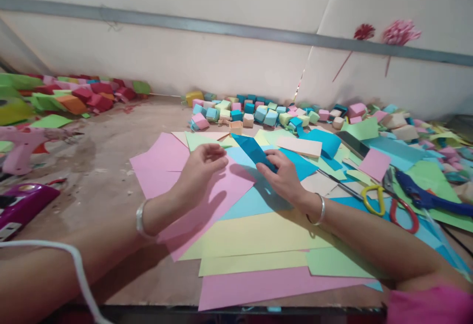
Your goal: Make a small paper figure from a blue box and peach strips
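My right hand [283,174] pinches a folded blue paper piece [253,150] held just above the spread of coloured sheets. My left hand [202,166] hovers a little to its left over a pink sheet [162,164], with its fingers curled together and nothing that I can make out in them. Both wrists wear a silver bangle. Pink, yellow, green and light blue paper sheets [258,235] lie overlapped under both hands.
Several small folded paper cubes [258,112] are piled along the back wall. Scissors with yellow and red handles [384,203] and a blue glue gun [424,196] lie to the right. A pink glue gun [22,146] and a purple box [22,206] sit at the left.
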Available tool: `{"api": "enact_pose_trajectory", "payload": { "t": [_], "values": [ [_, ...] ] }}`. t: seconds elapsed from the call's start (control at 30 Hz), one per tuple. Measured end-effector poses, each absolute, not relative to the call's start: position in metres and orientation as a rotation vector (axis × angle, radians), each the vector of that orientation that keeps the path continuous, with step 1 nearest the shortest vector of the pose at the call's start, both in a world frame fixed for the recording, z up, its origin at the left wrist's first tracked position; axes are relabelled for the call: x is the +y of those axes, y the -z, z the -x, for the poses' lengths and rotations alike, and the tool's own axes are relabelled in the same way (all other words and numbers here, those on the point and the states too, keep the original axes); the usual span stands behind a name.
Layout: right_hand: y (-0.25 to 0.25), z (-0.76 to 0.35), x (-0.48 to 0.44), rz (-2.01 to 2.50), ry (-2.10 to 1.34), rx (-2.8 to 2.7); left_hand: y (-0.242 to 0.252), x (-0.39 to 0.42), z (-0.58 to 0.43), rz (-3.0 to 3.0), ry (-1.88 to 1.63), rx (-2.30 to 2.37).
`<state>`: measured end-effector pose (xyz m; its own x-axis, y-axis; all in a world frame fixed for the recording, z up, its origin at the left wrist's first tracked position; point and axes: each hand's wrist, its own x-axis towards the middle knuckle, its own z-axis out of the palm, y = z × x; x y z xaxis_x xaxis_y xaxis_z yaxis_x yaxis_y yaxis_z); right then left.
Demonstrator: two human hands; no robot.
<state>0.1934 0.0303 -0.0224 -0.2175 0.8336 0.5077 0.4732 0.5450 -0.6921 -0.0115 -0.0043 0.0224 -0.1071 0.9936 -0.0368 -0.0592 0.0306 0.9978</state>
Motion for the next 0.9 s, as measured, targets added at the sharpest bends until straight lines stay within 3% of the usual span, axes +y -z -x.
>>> {"api": "enact_pose_trajectory", "payload": {
  "t": [0.1,0.27,0.63,0.9],
  "values": [
    [0.025,-0.191,0.033,1.080,-0.507,-1.815,-0.015,-0.001,-0.015,-0.812,-1.082,1.079],
    [0.030,-0.186,0.025,0.989,-0.482,-1.887,0.011,0.004,-0.035,-0.722,-1.075,0.754],
    [0.034,-0.183,0.008,0.791,-0.149,-2.165,0.013,0.010,-0.028,-0.639,-1.161,0.675],
    [0.031,-0.182,0.012,0.820,-0.302,-2.000,0.015,0.001,-0.027,-0.782,-1.138,0.813]
  ]
}}
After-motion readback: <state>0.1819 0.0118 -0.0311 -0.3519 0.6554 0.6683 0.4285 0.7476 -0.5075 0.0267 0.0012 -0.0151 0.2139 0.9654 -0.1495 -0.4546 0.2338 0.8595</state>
